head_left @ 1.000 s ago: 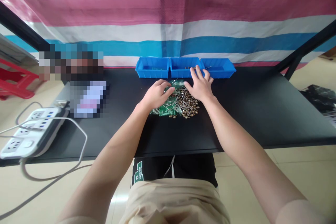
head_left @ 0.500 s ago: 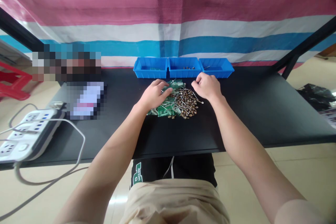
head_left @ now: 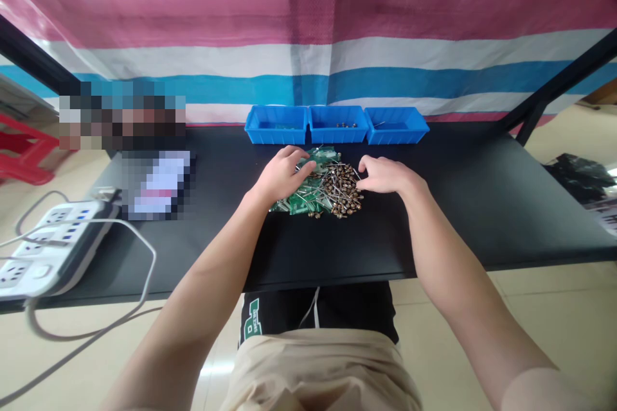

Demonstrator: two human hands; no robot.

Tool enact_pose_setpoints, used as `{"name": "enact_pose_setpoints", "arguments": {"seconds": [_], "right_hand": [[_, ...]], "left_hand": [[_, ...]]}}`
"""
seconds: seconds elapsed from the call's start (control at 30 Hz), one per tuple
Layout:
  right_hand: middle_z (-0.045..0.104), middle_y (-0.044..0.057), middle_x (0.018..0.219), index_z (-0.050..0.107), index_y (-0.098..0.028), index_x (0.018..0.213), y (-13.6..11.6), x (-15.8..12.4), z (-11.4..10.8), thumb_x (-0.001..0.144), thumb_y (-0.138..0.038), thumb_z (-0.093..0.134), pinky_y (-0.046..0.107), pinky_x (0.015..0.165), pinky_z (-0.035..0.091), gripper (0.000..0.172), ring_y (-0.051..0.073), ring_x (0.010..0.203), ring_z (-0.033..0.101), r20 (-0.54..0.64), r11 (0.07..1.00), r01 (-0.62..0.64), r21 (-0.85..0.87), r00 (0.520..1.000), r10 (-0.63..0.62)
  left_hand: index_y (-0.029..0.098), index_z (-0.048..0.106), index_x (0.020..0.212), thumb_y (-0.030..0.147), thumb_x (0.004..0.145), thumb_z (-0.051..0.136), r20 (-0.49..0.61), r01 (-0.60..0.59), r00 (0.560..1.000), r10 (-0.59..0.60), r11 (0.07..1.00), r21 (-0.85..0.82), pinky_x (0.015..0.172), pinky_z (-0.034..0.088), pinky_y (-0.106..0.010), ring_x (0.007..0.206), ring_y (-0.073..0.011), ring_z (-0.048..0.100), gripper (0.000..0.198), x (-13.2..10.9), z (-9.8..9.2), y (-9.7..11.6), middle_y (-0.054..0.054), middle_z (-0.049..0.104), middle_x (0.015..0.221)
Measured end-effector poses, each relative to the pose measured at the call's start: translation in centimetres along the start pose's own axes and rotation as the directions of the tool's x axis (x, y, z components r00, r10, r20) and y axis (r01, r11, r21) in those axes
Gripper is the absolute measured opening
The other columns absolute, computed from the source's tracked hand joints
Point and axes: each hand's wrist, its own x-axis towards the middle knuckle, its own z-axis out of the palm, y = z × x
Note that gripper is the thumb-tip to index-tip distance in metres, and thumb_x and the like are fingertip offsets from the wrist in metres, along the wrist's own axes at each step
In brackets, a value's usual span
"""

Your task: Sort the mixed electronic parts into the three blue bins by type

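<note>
A mixed heap lies on the black table. Its right part is bronze-headed metal pieces with thin shafts, like nails or screws [head_left: 343,192]. Small green translucent pieces [head_left: 308,196] make up the left part; their kind is too small to tell. My left hand [head_left: 284,174] rests on the left edge of the heap, fingers spread, with some pieces hidden under it. My right hand [head_left: 385,174] is at the right edge, thumb and forefinger apart around the outermost metal pieces. Behind stand a left blue bin [head_left: 277,136], a middle blue bin [head_left: 337,135] and a right blue bin [head_left: 398,135].
On the left of the black table [head_left: 332,257] lie a white power strip [head_left: 48,244] with grey cables and a blurred phone-like object [head_left: 159,183]. A striped sheet [head_left: 193,13] hangs behind. Black frame bars [head_left: 554,87] rise at both sides.
My right hand has come down and nearer from in front of the right bin to the heap's right edge, its thumb and forefinger parting. My left hand stays put.
</note>
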Motion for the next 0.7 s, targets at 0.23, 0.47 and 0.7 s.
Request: {"name": "enact_pose_setpoints", "arguments": {"seconds": [0.23, 0.47, 0.7], "right_hand": [[0.067, 0.011, 0.111, 0.060, -0.025, 0.113, 0.1, 0.3, 0.6, 0.075, -0.036, 0.064, 0.035, 0.072, 0.044, 0.040, 0.028, 0.094, 0.065, -0.042, 0.999, 0.037, -0.035, 0.998, -0.038], [0.070, 0.007, 0.104, 0.065, -0.026, 0.104, 0.3, 1.1, 1.3, 0.075, -0.034, 0.063, 0.033, 0.067, 0.044, 0.030, 0.026, 0.090, 0.064, -0.143, 0.995, 0.104, -0.012, 0.984, -0.104], [0.070, 0.002, 0.071, 0.069, -0.021, 0.075, 0.7, 1.0, 0.8, 0.074, -0.022, 0.060, 0.029, 0.068, 0.043, 0.009, 0.019, 0.076, 0.064, -0.244, 0.971, 0.210, 0.116, 0.954, -0.177]], "left_hand": [[0.017, 0.067, 0.110, 0.048, 0.099, 0.043, 0.000, -0.003, 1.000, 0.003, 1.000, 0.001, 0.105, 0.050, -0.045, 0.116, -0.0276, 0.061, 0.041, 0.0, -0.1, 0.1, -0.012, 0.065, 0.118], [0.017, 0.067, 0.109, 0.049, 0.099, 0.043, -0.008, -0.012, 1.000, 0.012, 1.000, 0.001, 0.104, 0.050, -0.046, 0.115, -0.0280, 0.061, 0.041, 0.0, 0.0, -0.1, -0.013, 0.065, 0.118], [0.016, 0.066, 0.110, 0.050, 0.099, 0.043, -0.006, -0.007, 1.000, 0.007, 1.000, -0.001, 0.103, 0.050, -0.046, 0.115, -0.0285, 0.061, 0.043, 0.0, -0.2, 0.1, -0.013, 0.065, 0.118]]}}
